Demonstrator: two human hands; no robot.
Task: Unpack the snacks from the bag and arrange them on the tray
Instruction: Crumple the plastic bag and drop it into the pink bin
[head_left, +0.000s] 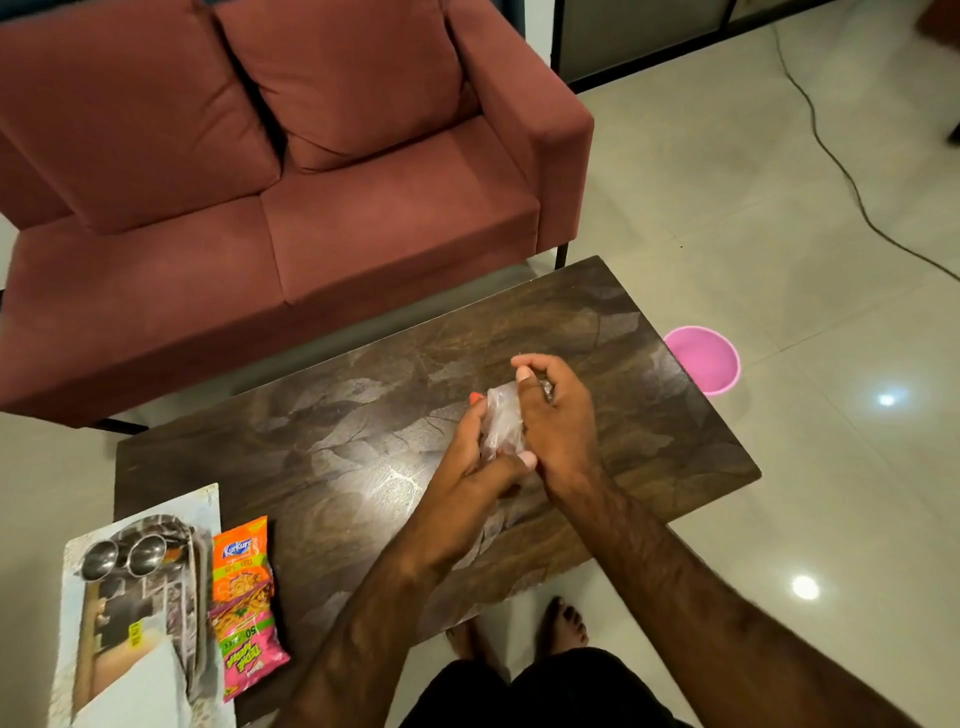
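A crumpled clear plastic bag (501, 418) is held between both hands over the middle of the dark wooden table (363, 395). My left hand (475, 462) grips its left side and lower end. My right hand (558, 421) closes over its right side and top. What is inside the bag is hidden. An orange Kurkure packet (241, 558) and a pink snack packet (247, 649) lie end to end near the table's front left. Beside them, a tray (88, 691) lined with printed paper holds two small steel bowls (122, 556).
A maroon sofa (249, 171) stands just behind the table. A pink bucket (704, 358) sits on the tiled floor past the table's right end. A dark cable (841, 161) runs across the floor at the right. My bare feet (563, 623) are under the front edge.
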